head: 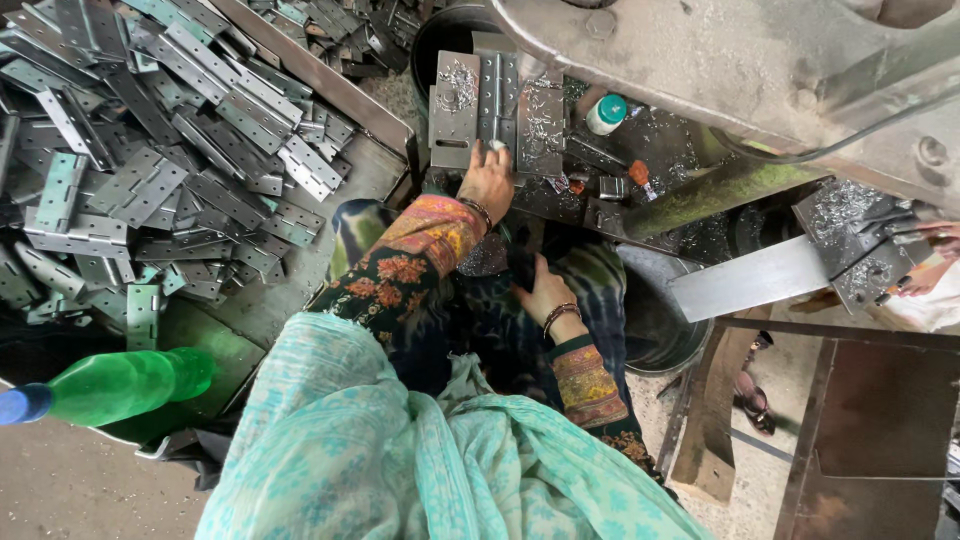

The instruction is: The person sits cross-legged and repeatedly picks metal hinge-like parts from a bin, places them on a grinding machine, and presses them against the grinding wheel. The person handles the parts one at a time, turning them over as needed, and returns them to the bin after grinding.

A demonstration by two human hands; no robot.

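Left-hand fingers (497, 146) press the lower edge of the open steel hinge (497, 105) lying flat on the swarf-strewn machine bed (560, 190), seemingly seating it; the right hand (543, 292) rests loosely curled in the lap, holding nothing I can see. Finished hinges (170, 160) fill the tray on the left.

hinges (150, 180) grey | bottle (120, 385) green | scarf (400, 460) pale turquoise

metal tray (385, 165), heaped steel hinges (160, 160)
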